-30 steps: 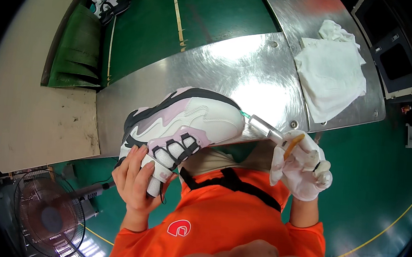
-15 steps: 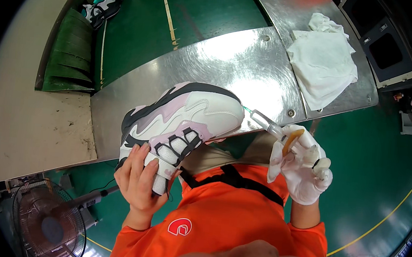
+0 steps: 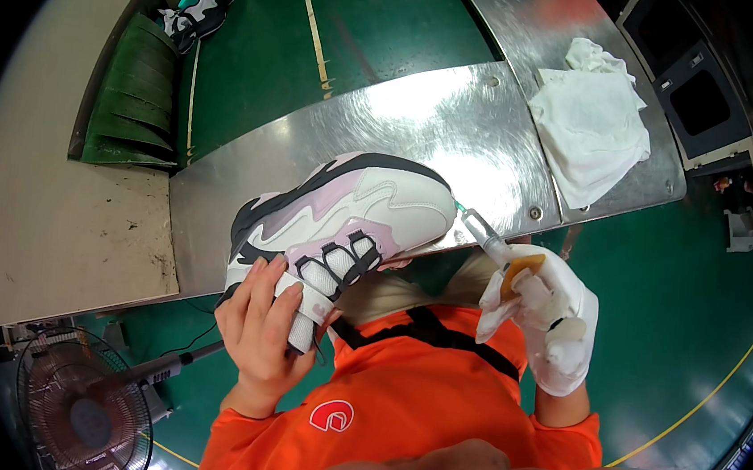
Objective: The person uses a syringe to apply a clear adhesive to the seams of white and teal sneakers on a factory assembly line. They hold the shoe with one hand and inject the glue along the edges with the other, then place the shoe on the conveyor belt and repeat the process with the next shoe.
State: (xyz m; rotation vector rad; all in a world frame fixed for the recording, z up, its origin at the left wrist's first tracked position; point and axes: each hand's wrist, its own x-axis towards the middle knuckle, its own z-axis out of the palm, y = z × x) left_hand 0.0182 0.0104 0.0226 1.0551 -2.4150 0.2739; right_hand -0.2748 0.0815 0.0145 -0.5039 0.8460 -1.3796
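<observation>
A white, lilac and black sneaker lies on its side over the front edge of a metal bench, its toe toward the right. My bare left hand grips it at the tongue and collar, fingers curled over the strap. In a white glove, my right hand holds a clear syringe with an amber-coloured flange. The syringe's green needle tip meets the edge of the toe, where upper and sole join; whether it touches I cannot tell. Part of the syringe is hidden by the gloved fingers.
A crumpled white cloth lies on the bench at the right. Past the bench runs a green conveyor belt, with another sneaker at its far left beside green flaps. A fan stands at lower left.
The sneaker and my left hand have shifted slightly right in view. My gloved right hand has turned and its fingers have closed in around the syringe. A shoe at the top edge shows more.
</observation>
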